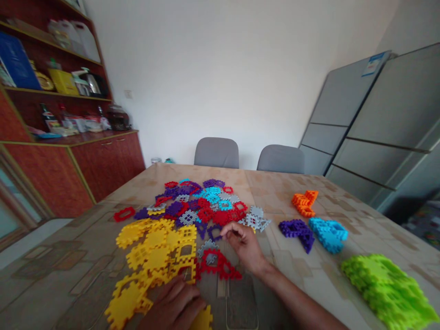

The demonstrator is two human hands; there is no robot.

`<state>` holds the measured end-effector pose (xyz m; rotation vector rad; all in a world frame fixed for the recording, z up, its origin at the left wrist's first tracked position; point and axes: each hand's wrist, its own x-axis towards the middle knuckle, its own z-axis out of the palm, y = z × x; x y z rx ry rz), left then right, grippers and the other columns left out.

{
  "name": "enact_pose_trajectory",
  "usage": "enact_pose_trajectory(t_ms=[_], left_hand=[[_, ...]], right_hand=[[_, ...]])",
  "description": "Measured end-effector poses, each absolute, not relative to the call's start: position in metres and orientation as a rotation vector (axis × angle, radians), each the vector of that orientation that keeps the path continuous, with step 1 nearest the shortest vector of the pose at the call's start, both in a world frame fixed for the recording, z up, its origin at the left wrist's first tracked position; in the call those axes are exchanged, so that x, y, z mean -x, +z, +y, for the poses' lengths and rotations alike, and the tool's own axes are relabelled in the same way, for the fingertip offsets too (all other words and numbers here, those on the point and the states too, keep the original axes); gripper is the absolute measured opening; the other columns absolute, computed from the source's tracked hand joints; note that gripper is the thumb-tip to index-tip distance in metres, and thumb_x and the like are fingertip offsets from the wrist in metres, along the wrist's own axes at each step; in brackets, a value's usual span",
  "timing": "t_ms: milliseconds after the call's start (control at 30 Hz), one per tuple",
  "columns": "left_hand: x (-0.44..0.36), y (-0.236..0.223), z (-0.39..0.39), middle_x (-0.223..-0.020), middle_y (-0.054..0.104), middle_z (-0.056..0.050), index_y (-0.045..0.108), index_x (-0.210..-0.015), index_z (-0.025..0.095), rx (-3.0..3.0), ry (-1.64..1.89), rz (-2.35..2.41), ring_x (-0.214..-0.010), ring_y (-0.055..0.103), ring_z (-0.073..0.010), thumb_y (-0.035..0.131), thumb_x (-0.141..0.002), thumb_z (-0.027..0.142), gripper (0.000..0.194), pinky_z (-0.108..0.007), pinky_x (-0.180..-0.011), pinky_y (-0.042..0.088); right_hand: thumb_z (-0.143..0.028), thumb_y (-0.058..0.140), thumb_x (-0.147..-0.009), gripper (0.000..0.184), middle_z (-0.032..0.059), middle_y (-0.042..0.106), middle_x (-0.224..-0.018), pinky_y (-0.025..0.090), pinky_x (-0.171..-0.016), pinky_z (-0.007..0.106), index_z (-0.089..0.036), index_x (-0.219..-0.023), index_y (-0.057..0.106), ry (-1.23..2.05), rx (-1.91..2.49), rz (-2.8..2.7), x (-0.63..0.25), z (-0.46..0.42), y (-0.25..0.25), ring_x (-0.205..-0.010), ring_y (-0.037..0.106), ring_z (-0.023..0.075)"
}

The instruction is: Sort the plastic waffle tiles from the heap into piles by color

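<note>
My right hand [243, 242] reaches over the middle of the table, thumb and fingers pinched together at the edge of a purple interlocking building piece [215, 233]. Low in the view, my left hand [178, 305] is curled among yellow building pieces [158, 259]. Its fingertips point down and its thumb is hidden, so what it grips I cannot make out. One yellow piece [205, 318] shows beside and under its fingers. Between the hands lie red pieces [220, 266] with a grey toothed piece [208, 247] just behind them.
Behind the hands spreads a heap of purple, red, grey and light blue pieces [213, 195]. To the right lie orange [304, 202], purple [297, 233], blue [328, 233] and lime green [388, 286] groups. Two grey chairs [216, 152] stand at the table's far edge.
</note>
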<state>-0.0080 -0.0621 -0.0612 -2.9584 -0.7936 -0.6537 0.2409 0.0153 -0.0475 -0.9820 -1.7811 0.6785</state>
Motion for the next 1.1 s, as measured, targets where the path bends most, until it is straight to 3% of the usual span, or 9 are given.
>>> enact_pose_trajectory(t_ms=[233,367,467,633,700,800,867,967,1100], left_hand=[[0.003,-0.048,-0.063,-0.112,0.074,-0.006,0.064,-0.125,0.03,2.962,-0.635,-0.989,-0.101,0.066,-0.0287,0.069,-0.082,0.068,0.058,-0.04,-0.1,0.051],[0.033,-0.035,-0.047,-0.121,0.072,-0.001,0.064,-0.124,0.033,2.914,-0.86,-1.256,-0.11,0.065,-0.0234,0.061,-0.097,0.047,0.031,-0.03,-0.096,0.052],[0.06,-0.029,-0.027,-0.12,0.072,-0.001,0.066,-0.121,0.03,2.829,-0.936,-1.413,-0.111,0.066,-0.0221,0.056,-0.099,0.037,0.026,-0.03,-0.099,0.051],[0.069,-0.039,-0.019,-0.13,0.068,-0.005,0.065,-0.127,0.028,2.833,-0.81,-1.39,-0.122,0.061,-0.0263,0.061,-0.094,0.034,0.033,-0.039,-0.108,0.048],[0.064,-0.044,-0.022,-0.139,0.063,-0.007,0.059,-0.137,0.029,2.865,-0.735,-1.357,-0.129,0.056,-0.0283,0.065,-0.092,0.033,0.045,-0.044,-0.113,0.043],[0.067,-0.043,-0.021,-0.146,0.058,-0.007,0.051,-0.145,0.03,2.921,-0.633,-1.273,-0.135,0.052,-0.0301,0.068,-0.091,0.034,0.057,-0.048,-0.116,0.039],[0.078,-0.036,-0.016,-0.145,0.058,-0.006,0.055,-0.14,0.03,2.897,-0.653,-1.3,-0.135,0.052,-0.0289,0.064,-0.094,0.035,0.047,-0.046,-0.114,0.041],[0.101,-0.03,-0.009,-0.136,0.065,-0.004,0.064,-0.13,0.03,2.852,-0.675,-1.434,-0.127,0.059,-0.0258,0.061,-0.096,0.037,0.034,-0.039,-0.11,0.047],[0.118,-0.044,-0.007,-0.14,0.063,-0.001,0.062,-0.134,0.038,2.981,-0.572,-1.368,-0.13,0.058,-0.0257,0.071,-0.09,0.036,0.045,-0.038,-0.11,0.047]], right_hand=[[-0.008,0.05,-0.084,0.023,-0.0019,0.068,-0.072,0.044,-0.061,0.023,-0.021,-0.082,0.069,0.658,0.994,-1.997,-0.236,0.011,-0.053,-0.065,0.061,0.0132],[-0.01,0.052,-0.087,0.021,0.0006,0.07,-0.079,0.047,-0.073,0.027,-0.021,-0.086,0.07,0.643,0.929,-2.153,-0.224,-0.007,-0.04,-0.075,0.063,0.0156],[-0.024,0.064,-0.09,0.01,0.0036,0.072,-0.095,0.049,-0.083,0.031,-0.021,-0.097,0.071,0.672,0.879,-2.347,-0.219,-0.027,-0.025,-0.091,0.065,0.0192],[-0.049,0.088,-0.068,0.083,0.0137,0.059,-0.139,0.036,-0.113,0.049,-0.021,-0.139,0.055,0.641,1.027,-2.632,-0.212,-0.059,-0.018,-0.128,0.051,0.034],[-0.047,0.09,-0.066,0.094,0.0163,0.056,-0.142,0.035,-0.114,0.052,-0.02,-0.145,0.048,0.613,1.079,-2.671,-0.21,-0.063,-0.021,-0.129,0.049,0.0363],[-0.047,0.084,-0.074,0.074,0.0133,0.059,-0.137,0.038,-0.112,0.05,-0.021,-0.137,0.054,0.621,1.069,-2.681,-0.21,-0.06,-0.027,-0.126,0.051,0.0332],[-0.047,0.08,-0.078,0.063,0.0107,0.061,-0.131,0.04,-0.109,0.047,-0.021,-0.131,0.059,0.62,1.071,-2.657,-0.21,-0.056,-0.029,-0.121,0.053,0.0307],[-0.049,0.077,-0.081,0.059,0.0098,0.062,-0.125,0.041,-0.108,0.045,-0.02,-0.13,0.059,0.579,1.107,-2.623,-0.209,-0.051,-0.03,-0.117,0.053,0.0295],[-0.052,0.073,-0.084,0.056,0.0113,0.061,-0.125,0.045,-0.103,0.044,-0.017,-0.127,0.06,0.526,1.138,-2.631,-0.205,-0.051,-0.03,-0.116,0.053,0.0297]])
